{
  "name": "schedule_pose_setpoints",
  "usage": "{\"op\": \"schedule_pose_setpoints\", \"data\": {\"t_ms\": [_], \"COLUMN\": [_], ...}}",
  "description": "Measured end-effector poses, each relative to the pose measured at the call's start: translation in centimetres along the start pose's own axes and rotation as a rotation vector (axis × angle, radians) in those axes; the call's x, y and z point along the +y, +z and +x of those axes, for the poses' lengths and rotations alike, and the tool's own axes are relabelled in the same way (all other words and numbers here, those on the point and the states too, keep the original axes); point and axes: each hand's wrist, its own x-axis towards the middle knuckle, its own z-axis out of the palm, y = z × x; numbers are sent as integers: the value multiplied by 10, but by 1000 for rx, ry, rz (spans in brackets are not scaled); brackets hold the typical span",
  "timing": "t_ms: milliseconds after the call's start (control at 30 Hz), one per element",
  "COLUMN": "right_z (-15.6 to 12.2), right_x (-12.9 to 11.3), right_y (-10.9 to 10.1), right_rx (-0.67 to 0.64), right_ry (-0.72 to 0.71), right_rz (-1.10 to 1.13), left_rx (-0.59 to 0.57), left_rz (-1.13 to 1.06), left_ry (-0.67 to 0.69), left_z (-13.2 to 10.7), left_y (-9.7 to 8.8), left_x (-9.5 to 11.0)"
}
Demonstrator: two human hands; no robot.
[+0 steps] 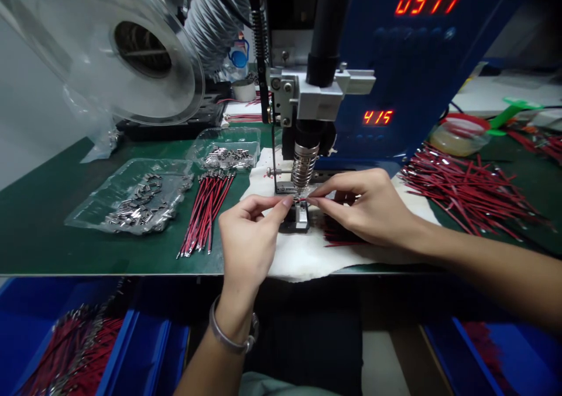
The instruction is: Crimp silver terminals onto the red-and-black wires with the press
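Observation:
Both hands meet at a small metal fixture [301,213] under the spring-wrapped tip [306,165] of a bench machine that looks like a soldering machine. At the fixture's left side, my left hand [250,232] is closed in a pinch; whatever sits between thumb and finger is too small to make out. From the right, my right hand [373,206] pinches a thin red wire [312,200] whose end lies at the fixture, just below the tip. Beneath the right hand, more red and black wires [340,235] rest on a white cloth [307,258], partly hidden.
Left of the cloth lie a bundle of red wires [204,212] and two clear trays [83,214] of small metal parts. A large wire pile [465,191] lies right. The blue machine housing [377,62] stands behind. Blue bins [144,349] sit below the table edge.

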Motion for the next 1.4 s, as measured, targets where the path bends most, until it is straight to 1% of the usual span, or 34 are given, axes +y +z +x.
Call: {"op": "schedule_pose_setpoints", "data": {"t_ms": [200,933,1400], "right_z": [0,-2,-3], "right_x": [1,2,2], "right_y": [1,3,4], "right_rx": [3,60,57], "right_ry": [-6,-122,-94], "right_rz": [-7,-60,-70], "left_rx": [3,-4,-17], "left_rz": [-7,2,-11], "left_ry": [-3,1,-10], "left_z": [0,0,0], "left_y": [1,0,-1], "left_x": [0,-1,-1]}}
